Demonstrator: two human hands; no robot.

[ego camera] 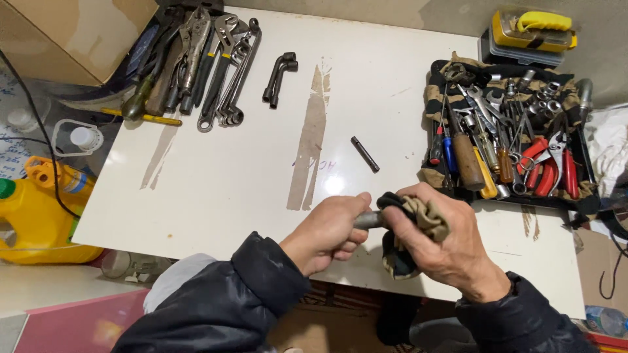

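My left hand (pixel 327 232) grips a grey metal tool (pixel 369 219) near the front edge of the white board (pixel 216 176); only a short bit of the tool shows between my hands. My right hand (pixel 445 242) holds a beige and black cloth (pixel 418 219) wrapped around the tool's other end. Both hands are close together, touching the same tool. A short dark metal rod (pixel 364 154) lies on the board just beyond my hands. A black bent socket wrench (pixel 280 78) lies farther back.
A row of pliers, wrenches and screwdrivers (pixel 196 65) lies at the board's back left. A cloth-lined tray (pixel 435 98) at right holds several hand tools. A yellow case (pixel 533 29) sits behind it. A yellow jug (pixel 33 209) stands at left.
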